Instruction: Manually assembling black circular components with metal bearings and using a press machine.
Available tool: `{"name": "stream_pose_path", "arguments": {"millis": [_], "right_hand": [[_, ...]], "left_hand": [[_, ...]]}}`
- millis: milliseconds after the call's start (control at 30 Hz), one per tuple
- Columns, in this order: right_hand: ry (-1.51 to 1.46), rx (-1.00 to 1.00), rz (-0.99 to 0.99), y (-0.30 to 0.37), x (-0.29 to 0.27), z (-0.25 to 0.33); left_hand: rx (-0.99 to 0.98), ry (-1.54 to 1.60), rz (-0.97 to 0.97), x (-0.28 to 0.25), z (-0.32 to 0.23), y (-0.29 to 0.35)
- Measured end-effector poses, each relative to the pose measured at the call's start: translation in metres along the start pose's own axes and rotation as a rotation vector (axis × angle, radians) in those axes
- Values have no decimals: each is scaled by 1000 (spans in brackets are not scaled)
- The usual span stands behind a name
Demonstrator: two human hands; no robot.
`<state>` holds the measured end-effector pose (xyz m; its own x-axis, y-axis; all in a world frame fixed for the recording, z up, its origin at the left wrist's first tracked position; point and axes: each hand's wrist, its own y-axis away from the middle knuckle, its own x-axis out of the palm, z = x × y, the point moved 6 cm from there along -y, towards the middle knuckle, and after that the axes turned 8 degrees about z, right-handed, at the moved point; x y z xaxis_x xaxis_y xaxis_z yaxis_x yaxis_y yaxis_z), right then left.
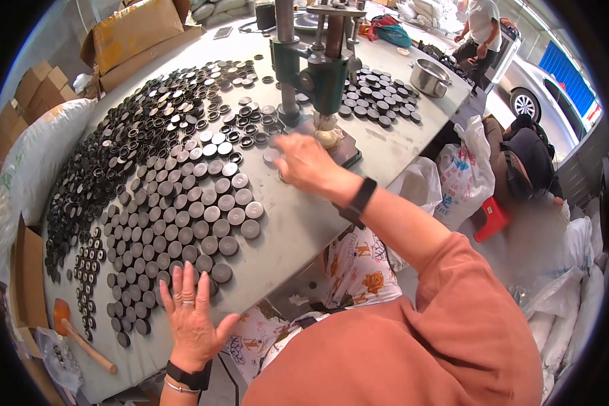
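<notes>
My left hand [190, 317] lies flat, fingers spread, on grey round caps [196, 227] near the table's front edge. My right hand [303, 162] reaches forward to the base of a green hand press [318, 68], its fingers at a single grey cap [272, 155] on the table; whether it grips the cap is unclear. A pale part [329, 134] sits under the press head. Many black rings and caps [142, 128] cover the table's left half.
More dark caps [375, 95] lie right of the press beside a metal pot [429, 76]. Cardboard boxes [132, 34] stand at the back left, white sacks [34, 162] on the left. A wooden-handled tool [81, 338] lies front left. Other people [482, 30] are at the right.
</notes>
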<state>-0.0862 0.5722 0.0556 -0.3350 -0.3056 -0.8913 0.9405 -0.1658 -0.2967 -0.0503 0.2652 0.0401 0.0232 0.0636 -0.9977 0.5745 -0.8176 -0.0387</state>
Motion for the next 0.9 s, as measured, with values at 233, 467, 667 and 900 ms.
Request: {"name": "stream_pose_path", "arguments": {"millis": [233, 467, 667, 900], "right_hand": [[203, 21, 377, -18, 13, 3], [34, 180, 179, -12, 35, -12], [62, 272, 270, -52, 54, -24], [113, 276, 283, -56, 55, -20]], "left_hand": [[72, 85, 7, 24, 8, 0], [20, 240, -36, 22, 17, -3], [21, 278, -27, 25, 18, -3], [14, 290, -34, 23, 19, -2]]}}
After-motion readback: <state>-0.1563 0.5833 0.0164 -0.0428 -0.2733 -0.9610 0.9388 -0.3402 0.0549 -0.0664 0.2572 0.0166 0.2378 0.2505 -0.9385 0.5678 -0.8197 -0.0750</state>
